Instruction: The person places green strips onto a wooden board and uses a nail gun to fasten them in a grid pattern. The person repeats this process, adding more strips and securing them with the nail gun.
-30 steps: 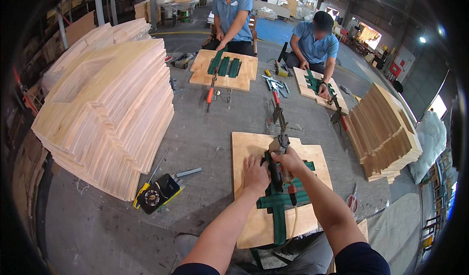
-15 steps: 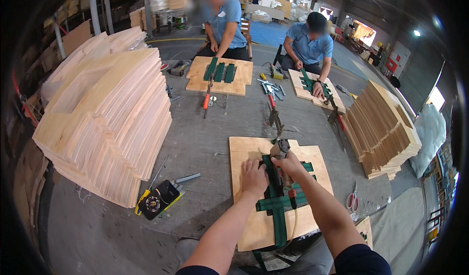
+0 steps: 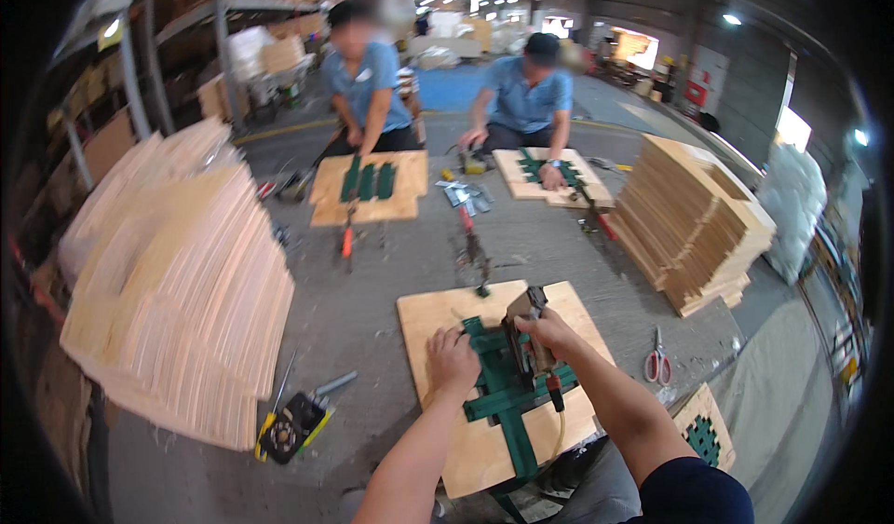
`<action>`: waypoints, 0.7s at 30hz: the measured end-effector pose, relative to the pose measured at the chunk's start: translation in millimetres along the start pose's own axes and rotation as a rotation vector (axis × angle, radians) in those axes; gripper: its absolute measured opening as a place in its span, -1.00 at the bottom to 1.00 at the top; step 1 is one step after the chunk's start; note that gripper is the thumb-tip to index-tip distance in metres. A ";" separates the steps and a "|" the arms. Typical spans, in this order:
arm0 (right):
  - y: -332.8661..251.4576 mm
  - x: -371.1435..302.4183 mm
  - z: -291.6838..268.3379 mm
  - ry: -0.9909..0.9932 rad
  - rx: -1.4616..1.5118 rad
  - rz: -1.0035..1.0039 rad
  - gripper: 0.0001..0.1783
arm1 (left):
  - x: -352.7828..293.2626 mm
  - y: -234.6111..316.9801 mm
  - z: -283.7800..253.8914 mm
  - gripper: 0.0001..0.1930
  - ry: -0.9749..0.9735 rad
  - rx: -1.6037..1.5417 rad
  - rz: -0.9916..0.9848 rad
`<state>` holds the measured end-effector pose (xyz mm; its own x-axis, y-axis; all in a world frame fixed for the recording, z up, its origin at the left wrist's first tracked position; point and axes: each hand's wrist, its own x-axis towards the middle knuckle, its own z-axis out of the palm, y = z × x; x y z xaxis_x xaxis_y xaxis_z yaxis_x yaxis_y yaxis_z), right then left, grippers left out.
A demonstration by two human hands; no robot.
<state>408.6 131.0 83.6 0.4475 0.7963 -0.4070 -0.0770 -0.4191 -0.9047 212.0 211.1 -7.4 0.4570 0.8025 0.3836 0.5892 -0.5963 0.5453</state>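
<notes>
Workshop with a grey concrete floor (image 3: 391, 291), lit from overhead; work proceeds on boards laid directly on that floor. Right hand (image 3: 549, 331) clamped around a pneumatic stapler (image 3: 526, 338), its nose pressed down onto the green strips (image 3: 503, 389); left hand (image 3: 453, 359) spread flat, palm down, on the same strips just beside the tool, holding them against the plywood board (image 3: 466, 468); the hands thus sit apart, either side of the crossing of the strips. The strips lie directly beneath both hands, at the centre of the board. Judged risk: the left fingers rest close to the stapler's nose, so a slip or a skewed shot could catch them; a strip shifting under uneven pressure would fasten crooked. Outward: scissors (image 3: 656, 364) to the right; a small black-and-yellow tool (image 3: 289, 423) to the left, beside a tall stack of wooden sheets (image 3: 177, 300); two other people kneel at similar boards beyond.
</notes>
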 end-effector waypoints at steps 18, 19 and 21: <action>74.6 -25.4 -229.5 0.418 -0.487 0.232 -0.12 | -39.4 13.5 -57.0 -0.67 -0.056 -0.984 -0.343; 77.9 -34.9 -226.2 0.385 -0.539 0.221 -0.15 | -78.3 15.1 -74.3 -0.64 -0.091 -0.942 -0.464; 100.3 -68.0 -248.8 0.582 -0.628 -0.057 -0.28 | -151.8 49.4 -102.6 -0.62 -0.179 -0.883 -0.424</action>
<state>592.1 -73.7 52.0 0.8348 0.5450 -0.0785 0.3900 -0.6858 -0.6145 103.4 62.2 37.8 0.4601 0.8864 -0.0503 0.0535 0.0289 0.9981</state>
